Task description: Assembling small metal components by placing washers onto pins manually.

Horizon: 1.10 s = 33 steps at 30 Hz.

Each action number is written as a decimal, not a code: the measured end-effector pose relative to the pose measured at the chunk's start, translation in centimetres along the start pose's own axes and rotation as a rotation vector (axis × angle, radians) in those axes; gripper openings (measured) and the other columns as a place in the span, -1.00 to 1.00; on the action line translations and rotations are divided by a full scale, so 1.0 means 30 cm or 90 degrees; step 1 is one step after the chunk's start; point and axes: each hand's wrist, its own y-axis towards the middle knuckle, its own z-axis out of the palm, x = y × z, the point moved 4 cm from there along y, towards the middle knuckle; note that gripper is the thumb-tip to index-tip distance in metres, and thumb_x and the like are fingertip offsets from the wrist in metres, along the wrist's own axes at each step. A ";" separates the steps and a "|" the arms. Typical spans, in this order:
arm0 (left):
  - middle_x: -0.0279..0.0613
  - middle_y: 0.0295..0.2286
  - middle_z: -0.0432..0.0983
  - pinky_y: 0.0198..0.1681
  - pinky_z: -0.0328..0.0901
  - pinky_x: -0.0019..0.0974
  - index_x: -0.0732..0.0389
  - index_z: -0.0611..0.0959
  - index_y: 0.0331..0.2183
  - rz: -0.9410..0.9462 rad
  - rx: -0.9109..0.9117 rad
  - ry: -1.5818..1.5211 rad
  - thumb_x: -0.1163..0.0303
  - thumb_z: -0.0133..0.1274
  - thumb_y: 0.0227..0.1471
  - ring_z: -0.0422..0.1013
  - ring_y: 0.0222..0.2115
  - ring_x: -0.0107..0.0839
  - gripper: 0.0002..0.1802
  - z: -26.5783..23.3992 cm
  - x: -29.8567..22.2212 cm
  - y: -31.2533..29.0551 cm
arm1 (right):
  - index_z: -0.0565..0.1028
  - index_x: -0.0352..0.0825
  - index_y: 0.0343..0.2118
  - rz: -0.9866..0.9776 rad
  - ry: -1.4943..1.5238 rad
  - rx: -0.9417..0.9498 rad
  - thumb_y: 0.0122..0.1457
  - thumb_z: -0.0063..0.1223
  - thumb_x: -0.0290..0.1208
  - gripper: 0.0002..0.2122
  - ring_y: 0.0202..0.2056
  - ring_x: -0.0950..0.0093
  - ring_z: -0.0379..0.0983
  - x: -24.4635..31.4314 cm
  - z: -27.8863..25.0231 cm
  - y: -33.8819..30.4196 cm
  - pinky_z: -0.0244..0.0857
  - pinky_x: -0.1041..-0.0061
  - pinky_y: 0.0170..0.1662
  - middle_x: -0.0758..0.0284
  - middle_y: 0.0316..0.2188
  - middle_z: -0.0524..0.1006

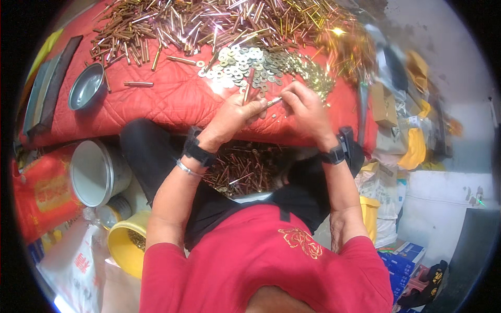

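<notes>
My left hand (236, 113) is closed around several metal bolts. One copper-coloured bolt (249, 83) sticks up from its fingers, and a silvery bolt (273, 102) points toward my right hand. The fingers of my right hand (309, 108) are pinched at that bolt's far end; whether a small part sits between them is hidden. Just beyond my hands, flat round washers (235, 65) lie in a loose heap, with small gold-coloured nuts (315, 73) to their right. A large pile of copper-coloured bolts (203, 23) spreads behind them.
A red quilted cover (151, 112) lies under the parts. On its left is a grey metal bowl (87, 87) near a single bolt (139, 84). More bolts (242, 169) fill a space between my legs. Left of me stand a white bucket (94, 172) and a yellow bucket (122, 242).
</notes>
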 end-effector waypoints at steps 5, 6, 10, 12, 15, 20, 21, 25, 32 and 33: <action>-0.54 -0.73 0.18 -0.67 -0.09 -0.53 0.13 0.52 -0.56 -0.038 -0.017 0.037 0.18 0.01 0.10 0.03 -0.73 -0.70 -0.71 0.014 0.013 0.005 | 0.47 -0.38 -0.30 -0.012 -0.080 -0.009 0.25 -0.10 -0.34 -0.80 -0.53 0.50 0.38 -0.077 -0.017 0.009 0.27 0.52 -0.41 0.39 -0.63 0.40; -0.55 -0.73 0.18 -0.67 -0.10 -0.53 0.13 0.52 -0.56 -0.050 -0.009 0.012 0.17 0.00 0.10 0.02 -0.73 -0.70 -0.71 0.013 0.017 0.006 | 0.47 -0.37 -0.26 0.052 -0.013 -0.016 0.25 -0.09 -0.32 -0.80 -0.53 0.48 0.38 -0.095 -0.023 0.012 0.27 0.51 -0.41 0.38 -0.62 0.40; -0.57 -0.74 0.15 -0.68 -0.13 -0.53 0.11 0.52 -0.56 -0.089 -0.006 -0.044 0.16 -0.01 0.11 0.01 -0.74 -0.71 -0.70 0.000 0.047 0.011 | 0.39 -0.29 -0.01 -0.299 -0.123 -0.089 0.16 0.00 -0.43 -0.68 -0.51 0.39 0.40 -0.009 0.009 0.030 0.27 0.46 -0.40 0.30 -0.57 0.45; -0.57 -0.75 0.14 -0.68 -0.15 -0.53 0.10 0.51 -0.56 -0.104 -0.008 -0.055 0.15 -0.02 0.11 0.00 -0.74 -0.71 -0.70 0.007 0.049 0.006 | 0.39 -0.29 -0.01 -0.235 -0.157 -0.095 0.16 -0.01 -0.47 -0.69 -0.50 0.39 0.41 0.004 0.028 0.032 0.28 0.45 -0.38 0.26 -0.56 0.45; -0.57 -0.74 0.15 -0.69 -0.16 -0.53 0.09 0.51 -0.56 -0.121 0.001 -0.067 0.14 -0.02 0.11 0.00 -0.75 -0.71 -0.70 0.014 0.041 0.000 | 0.38 -0.29 -0.01 -0.146 -0.187 -0.117 0.17 -0.01 -0.47 -0.69 -0.52 0.39 0.42 0.001 0.029 0.034 0.28 0.40 -0.39 0.22 -0.58 0.43; -0.56 -0.73 0.17 -0.69 -0.16 -0.54 0.09 0.52 -0.55 -0.115 0.007 -0.070 0.14 -0.02 0.10 0.00 -0.75 -0.71 -0.70 0.006 0.027 0.007 | 0.37 -0.30 0.01 -0.340 -0.128 -0.188 0.18 0.00 -0.45 -0.68 -0.56 0.46 0.41 0.017 0.021 0.028 0.24 0.44 -0.48 0.30 -0.63 0.42; -0.56 -0.73 0.17 -0.69 -0.15 -0.54 0.09 0.52 -0.55 -0.116 0.009 -0.075 0.14 -0.01 0.10 0.00 -0.75 -0.71 -0.70 0.003 0.034 0.004 | 0.38 -0.30 0.01 -0.269 -0.126 -0.149 0.18 -0.01 -0.47 -0.68 -0.55 0.48 0.42 0.013 0.026 0.030 0.25 0.47 -0.46 0.31 -0.61 0.42; -0.56 -0.73 0.17 -0.69 -0.15 -0.54 0.10 0.52 -0.55 -0.132 0.014 -0.087 0.13 -0.01 0.10 0.00 -0.75 -0.71 -0.70 0.011 0.045 0.000 | 0.39 -0.29 0.01 -0.094 -0.138 -0.092 0.18 -0.01 -0.50 -0.69 -0.47 0.52 0.42 0.004 0.017 0.016 0.29 0.55 -0.35 0.31 -0.53 0.46; -0.56 -0.74 0.17 -0.71 -0.16 -0.54 0.11 0.52 -0.55 -0.144 0.029 -0.117 0.14 -0.02 0.10 -0.01 -0.76 -0.71 -0.70 0.021 0.039 -0.004 | 0.41 -0.29 0.00 -0.139 -0.055 -0.107 0.19 0.00 -0.44 -0.70 -0.41 0.51 0.42 -0.005 0.036 0.008 0.31 0.55 -0.27 0.24 -0.45 0.49; -0.56 -0.74 0.17 -0.71 -0.16 -0.55 0.11 0.52 -0.55 -0.146 0.023 -0.116 0.14 -0.02 0.11 -0.01 -0.76 -0.71 -0.70 0.018 0.039 -0.002 | 0.40 -0.29 0.01 -0.178 -0.077 -0.126 0.19 0.00 -0.43 -0.69 -0.41 0.51 0.42 -0.007 0.034 0.007 0.31 0.55 -0.27 0.25 -0.45 0.49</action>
